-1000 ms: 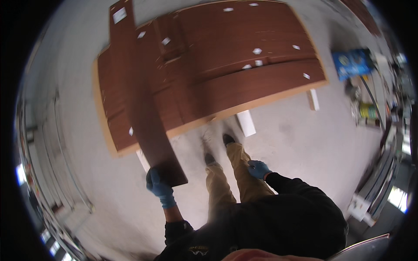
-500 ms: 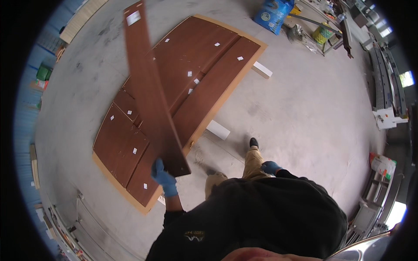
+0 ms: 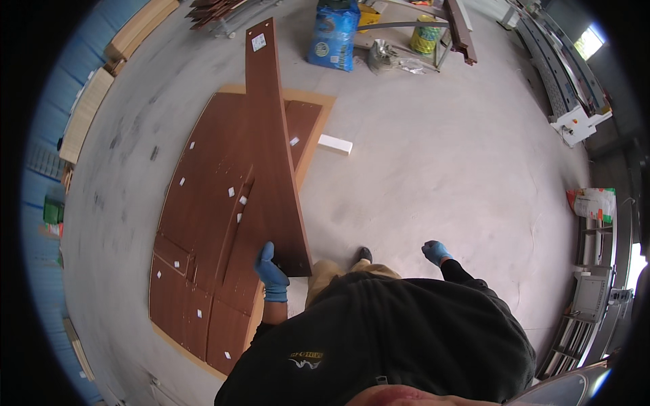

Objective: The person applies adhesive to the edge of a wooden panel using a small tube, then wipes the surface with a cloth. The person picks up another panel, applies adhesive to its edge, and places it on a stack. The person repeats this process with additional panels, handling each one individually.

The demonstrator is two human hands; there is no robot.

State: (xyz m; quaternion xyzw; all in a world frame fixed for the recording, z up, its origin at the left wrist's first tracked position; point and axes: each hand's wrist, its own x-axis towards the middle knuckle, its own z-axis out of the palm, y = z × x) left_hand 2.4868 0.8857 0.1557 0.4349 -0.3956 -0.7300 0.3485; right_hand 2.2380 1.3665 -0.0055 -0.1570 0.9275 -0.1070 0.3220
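My left hand (image 3: pixel 272 272), in a blue glove, grips the near left edge of a long reddish-brown board (image 3: pixel 274 149). Its thumb shows on the edge; the other fingers are hidden beneath. The board slants away from me, with a white label at its far end. Below it, several matching brown panels (image 3: pixel 210 149) with small white labels lie on a larger tan sheet (image 3: pixel 327 108). The board covers part of these panels. Off to the right, my blue-gloved right hand (image 3: pixel 435 252) hangs over the floor with its fingers curled in, nothing visible in them.
A white block (image 3: pixel 335 145) sticks out from under the sheet. Further off are a blue bag (image 3: pixel 333 37), a yellow-green bucket (image 3: pixel 424 37) and a metal rack (image 3: pixel 460 30). Long machinery (image 3: pixel 558 74) lines the right side. Light boards (image 3: pixel 88 115) lie along the left wall.
My view has turned to the right. The board has swung right over the panels, still in my left hand. My right hand has moved out away from my body.
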